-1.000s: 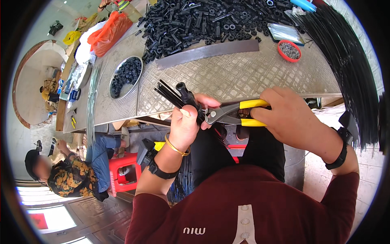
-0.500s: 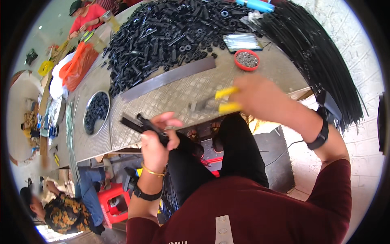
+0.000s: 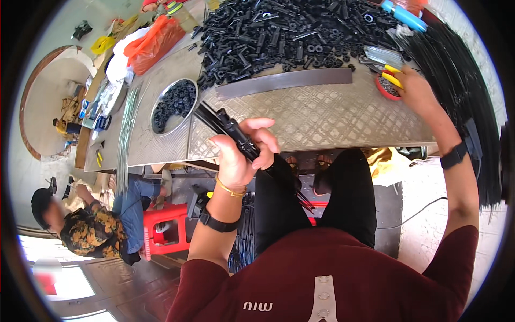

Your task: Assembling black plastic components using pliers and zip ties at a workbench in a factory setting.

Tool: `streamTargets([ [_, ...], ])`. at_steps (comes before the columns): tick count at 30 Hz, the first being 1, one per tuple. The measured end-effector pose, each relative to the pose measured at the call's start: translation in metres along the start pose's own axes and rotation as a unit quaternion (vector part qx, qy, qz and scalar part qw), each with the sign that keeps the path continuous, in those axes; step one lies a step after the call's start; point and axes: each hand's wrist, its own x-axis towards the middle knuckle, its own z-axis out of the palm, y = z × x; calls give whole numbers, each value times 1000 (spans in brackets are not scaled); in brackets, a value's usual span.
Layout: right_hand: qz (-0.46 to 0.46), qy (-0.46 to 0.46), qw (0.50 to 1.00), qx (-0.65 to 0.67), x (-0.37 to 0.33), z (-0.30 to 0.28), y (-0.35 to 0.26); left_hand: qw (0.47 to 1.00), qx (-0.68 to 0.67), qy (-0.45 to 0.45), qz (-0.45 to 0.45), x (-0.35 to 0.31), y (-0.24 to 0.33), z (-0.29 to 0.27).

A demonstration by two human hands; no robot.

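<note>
My left hand (image 3: 241,155) is closed around black rods with a black plastic tubular part (image 3: 230,127), held tilted above the table's front edge. Thin rod ends hang below that hand, in front of my legs. At the right of the table, my right hand (image 3: 419,92) grips yellow-handled pliers (image 3: 394,79). The pliers' handles show over a red bowl (image 3: 393,97) of small grey metal pieces; their jaws cannot be made out. Beside the bowl lie thin clear or silvery strips (image 3: 381,55).
A big heap of black plastic parts (image 3: 273,40) covers the table's back, behind a flat dark strip (image 3: 284,83). A round dish (image 3: 154,119) of small black parts stands left. Long black rods (image 3: 456,80) line the right. Someone sits near a red stool (image 3: 161,214).
My right hand has carried the pliers from the table's middle rightward to the red bowl. My left hand still holds the black rods, now tilted differently. The whole view has shifted.
</note>
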Motion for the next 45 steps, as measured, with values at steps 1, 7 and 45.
streamTargets([
  [1,-9,9,1000,23,0,0,1,1000,-3,-1,-3,0,0,0],
  [7,-31,-13,999,-1,3,4,5,1000,0,1,-13,-1,-2,-1],
  [45,-42,-20,996,75,10,1,0,998,47,17,-23,-7,-10,24],
])
